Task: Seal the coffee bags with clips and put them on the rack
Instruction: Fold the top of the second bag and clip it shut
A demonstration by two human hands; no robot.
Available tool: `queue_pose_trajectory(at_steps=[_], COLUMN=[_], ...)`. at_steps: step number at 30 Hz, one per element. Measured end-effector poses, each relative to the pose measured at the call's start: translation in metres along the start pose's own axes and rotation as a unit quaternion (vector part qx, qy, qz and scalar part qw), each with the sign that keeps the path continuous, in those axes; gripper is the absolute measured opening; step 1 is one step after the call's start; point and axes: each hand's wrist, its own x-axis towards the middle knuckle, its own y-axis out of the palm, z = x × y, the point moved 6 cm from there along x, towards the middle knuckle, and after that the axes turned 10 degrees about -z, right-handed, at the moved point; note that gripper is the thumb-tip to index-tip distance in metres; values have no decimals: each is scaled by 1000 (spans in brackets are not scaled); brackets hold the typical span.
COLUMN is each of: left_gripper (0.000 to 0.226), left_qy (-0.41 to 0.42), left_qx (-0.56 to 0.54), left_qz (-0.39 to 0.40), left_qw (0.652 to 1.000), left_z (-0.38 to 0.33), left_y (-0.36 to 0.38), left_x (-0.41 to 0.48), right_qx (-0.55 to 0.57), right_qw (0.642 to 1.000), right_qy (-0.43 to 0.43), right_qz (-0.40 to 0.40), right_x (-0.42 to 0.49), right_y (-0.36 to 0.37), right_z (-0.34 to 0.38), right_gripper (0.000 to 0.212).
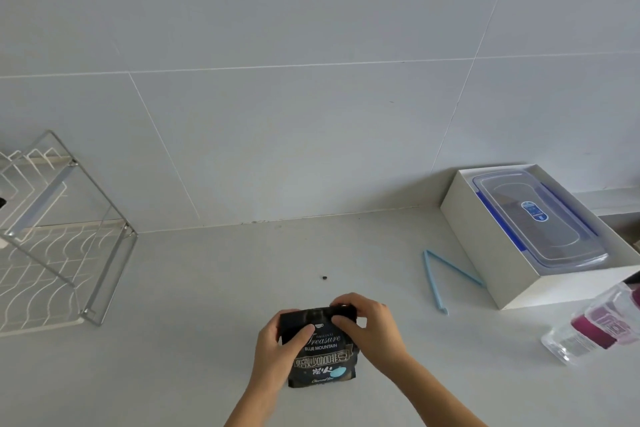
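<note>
A black coffee bag (323, 359) with white and blue print stands on the pale counter near its front edge. My left hand (277, 347) grips the bag's upper left side, thumb across its face. My right hand (367, 329) pinches the folded top right corner of the bag. A light blue sealing clip (437, 276), spread open in a V, lies flat on the counter to the right of the bag, untouched. The wire rack (69, 246) stands at the far left against the wall with nothing on its lower shelf.
A white box (498, 253) holding a clear lidded container with blue latches (540, 218) sits at the back right. A clear plastic bottle with a magenta label (602, 326) lies at the right edge. A small dark speck (324, 277) rests on the counter behind the bag.
</note>
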Motion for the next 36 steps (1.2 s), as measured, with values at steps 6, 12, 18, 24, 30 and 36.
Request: queue_pose_trajectory(at_steps=[6,12,18,24,30,36], left_gripper=[11,12,13,12,11,10], left_qy=[3,-20,-20,-18,-15,-14], left_qx=[6,-25,-39,-39,-37,-38], left_qz=[7,0,7,5,-1,5], left_qw=[1000,999,999,999,999,999], left_z=[5,8,9,9,9,9], left_y=[-2,-2,-3,-2,-1,-1], left_x=[1,0,1,1,2,2], right_qx=[100,163,127,-90,-206,-241], right_qw=[963,875,907,955,968,963], right_qy=[183,382,351,248,142,29], right_qz=[-172,-247,-195,-134,-13,121], right_x=[29,24,24,22,15,0], right_y=[-51,-89,-76,-78,-62,-6], right_z=[-74,-151,-162,-161,-145,-108], right_gripper=[35,55,57,35,44,34])
